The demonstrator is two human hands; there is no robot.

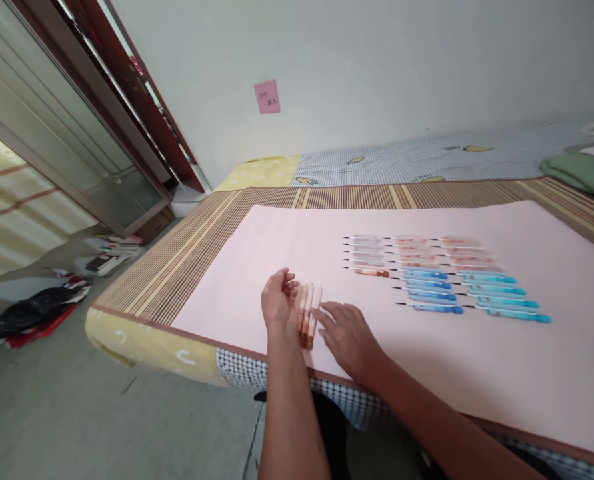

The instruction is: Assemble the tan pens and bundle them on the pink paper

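Observation:
A small bunch of orange pens (309, 313) lies on the pink sheet (277, 233) near its front edge. My left hand (278, 299) rests just left of the bunch, fingers curled, touching the pens' side. My right hand (345, 333) lies flat on the sheet to the right of the bunch, fingers stretched out, fingertips at the pens. Farther right, rows of pens are laid out: pale pink and orange ones (417, 252) at the back, blue ones (469, 293) at the front. One orange pen (371, 272) lies at the left end of the rows.
The pink sheet covers a striped bamboo mat (187, 247) on a bed. A green folded cloth (584, 173) sits at the far right. A pink note (267, 97) is stuck to the wall. Books (111, 253) and a black bag (27, 313) lie on the floor at left.

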